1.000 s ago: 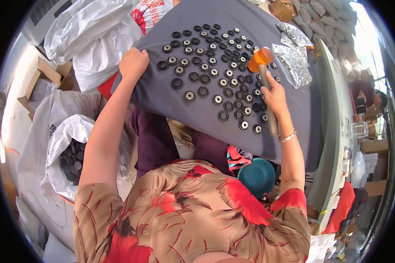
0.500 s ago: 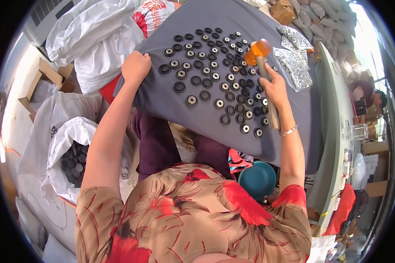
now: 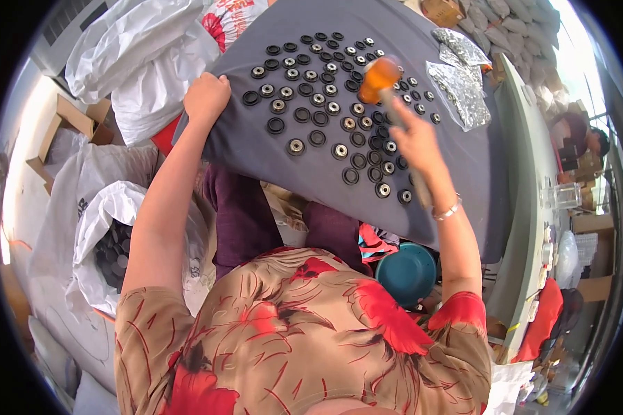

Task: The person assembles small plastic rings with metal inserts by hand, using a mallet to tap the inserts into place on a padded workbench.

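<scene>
My right hand [image 3: 418,142] is closed round the wooden handle of a mallet [image 3: 378,80] with an orange head, blurred by motion. The head hovers over many small black wheels [image 3: 296,146] spread on a grey cloth [image 3: 457,180]. Some wheels have a shiny metal centre; others are plain black rings [image 3: 275,125]. At the cloth's left edge my left hand [image 3: 206,100] is closed on the cloth, which creases beside the knuckles.
Clear bags of small metal parts [image 3: 460,97] lie at the back right. A white sack of black discs [image 3: 114,256] stands at the left. Under the table's near edge is a teal basin [image 3: 405,275]. A long green-grey ledge [image 3: 526,207] runs along the right.
The mallet and my right hand have moved left over the wheels. My left hand keeps its place on the cloth's edge. The whole view has shifted slightly.
</scene>
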Motion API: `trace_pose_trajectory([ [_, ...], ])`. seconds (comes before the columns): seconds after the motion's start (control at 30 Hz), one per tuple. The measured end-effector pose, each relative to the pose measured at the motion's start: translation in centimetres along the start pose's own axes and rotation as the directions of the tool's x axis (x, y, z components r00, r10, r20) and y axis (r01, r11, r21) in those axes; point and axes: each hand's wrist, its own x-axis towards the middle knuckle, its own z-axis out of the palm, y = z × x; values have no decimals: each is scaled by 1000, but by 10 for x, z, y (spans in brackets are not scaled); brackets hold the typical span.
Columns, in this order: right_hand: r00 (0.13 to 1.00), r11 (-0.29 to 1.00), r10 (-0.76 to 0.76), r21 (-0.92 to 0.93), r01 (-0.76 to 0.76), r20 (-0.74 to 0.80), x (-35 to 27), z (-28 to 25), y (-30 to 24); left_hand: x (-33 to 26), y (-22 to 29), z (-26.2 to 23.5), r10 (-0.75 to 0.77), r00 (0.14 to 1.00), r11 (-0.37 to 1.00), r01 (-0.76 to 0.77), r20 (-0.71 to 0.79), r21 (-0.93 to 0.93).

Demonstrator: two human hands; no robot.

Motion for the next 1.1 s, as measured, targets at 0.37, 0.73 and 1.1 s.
trace_pose_trajectory([
  [0.37,997,995,69,72,-70,18,-5,12,-1,-1,9,-5,1,1000,1000,-1,15,-17],
  [0.73,999,981,18,193,-23,28,-41,-18,-16,1,2,-1,7,1000,1000,-7,-6,15],
  [1.1,991,917,129,376,-134,38,-45,-36,-30,0,2,2,10,1000,1000,-10,-7,18],
])
